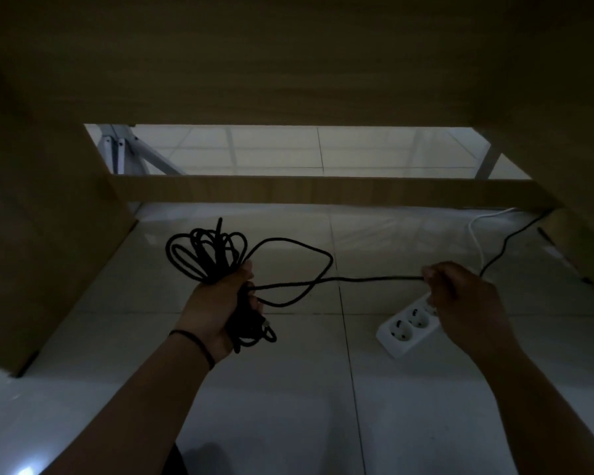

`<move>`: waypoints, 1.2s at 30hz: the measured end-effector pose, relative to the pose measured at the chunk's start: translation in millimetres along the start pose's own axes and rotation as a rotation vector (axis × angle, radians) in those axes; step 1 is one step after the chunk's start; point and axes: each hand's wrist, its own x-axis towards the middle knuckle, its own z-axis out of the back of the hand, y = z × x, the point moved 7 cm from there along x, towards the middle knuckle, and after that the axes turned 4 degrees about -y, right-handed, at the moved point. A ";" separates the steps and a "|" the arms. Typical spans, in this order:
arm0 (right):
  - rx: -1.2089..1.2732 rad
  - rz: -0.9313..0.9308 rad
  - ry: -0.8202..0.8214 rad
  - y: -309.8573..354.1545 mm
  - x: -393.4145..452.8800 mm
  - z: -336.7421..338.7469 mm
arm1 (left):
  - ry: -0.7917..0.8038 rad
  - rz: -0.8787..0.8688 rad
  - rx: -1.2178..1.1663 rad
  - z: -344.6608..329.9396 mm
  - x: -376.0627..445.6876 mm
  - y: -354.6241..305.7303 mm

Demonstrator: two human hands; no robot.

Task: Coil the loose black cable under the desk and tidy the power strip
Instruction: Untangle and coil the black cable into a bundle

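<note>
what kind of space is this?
Likely the floor space under a wooden desk, in a home or office: pale glossy floor tiles, a white power strip and trailing black cable.

You see a matt wood-grain desk (288,80), glossy pale floor tiles (408,406), a matt braided black cable (288,250) and a smooth white plastic power strip (407,332).
</note>
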 end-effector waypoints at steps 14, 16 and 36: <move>-0.566 -0.261 0.091 -80.7 4.1 -8.0 | -0.148 -0.171 -0.137 55.3 18.9 -49.7; -0.420 -0.410 0.039 -90.6 0.6 -2.4 | -0.193 -0.137 -0.237 65.4 23.9 -49.4; 0.360 0.173 0.344 145.3 -59.5 -61.8 | 0.439 -0.152 0.109 -23.8 -61.9 -59.6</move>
